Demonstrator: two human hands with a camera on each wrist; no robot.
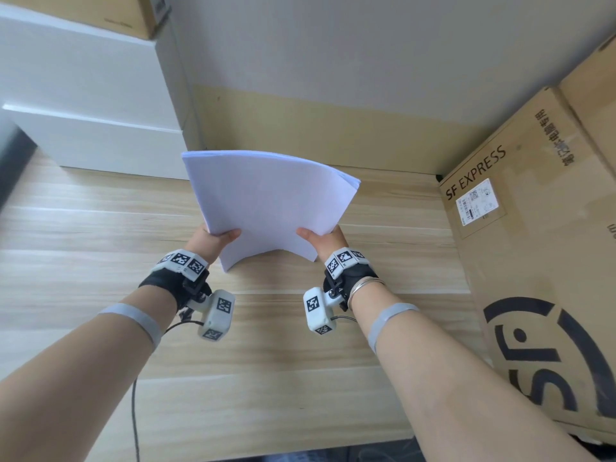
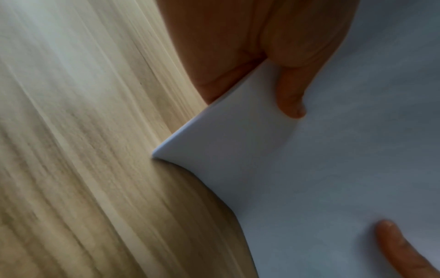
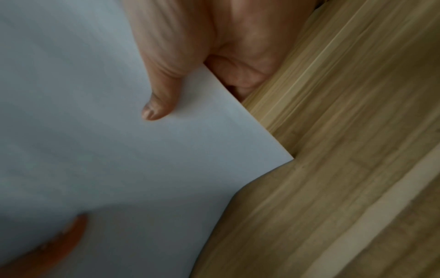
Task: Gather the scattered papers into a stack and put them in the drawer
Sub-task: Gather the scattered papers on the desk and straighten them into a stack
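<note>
Light wood-grain desk [image 1: 100,228] fills the scene, wall behind it. Big SF EXPRESS cardboard box [image 1: 533,261] stands on the desk at right, a white drawer unit [image 1: 90,121] at back left with another cardboard box [image 1: 100,15] on top; drawer fronts look closed. Stack of white papers [image 1: 266,201] is gathered and held up over desk centre, bowed upward in the middle, its two lower corners down at or just above the desktop, contact unclear. Left hand [image 1: 213,240] pinches the stack's left edge, thumb [image 2: 289,94] on the near face, other fingers hidden behind. Right hand [image 1: 321,240] pinches the right edge the same way, thumb [image 3: 161,97] on the sheet. Both wrists wear marker-tagged camera mounts; a bangle [image 1: 361,285] on the right wrist.
</note>
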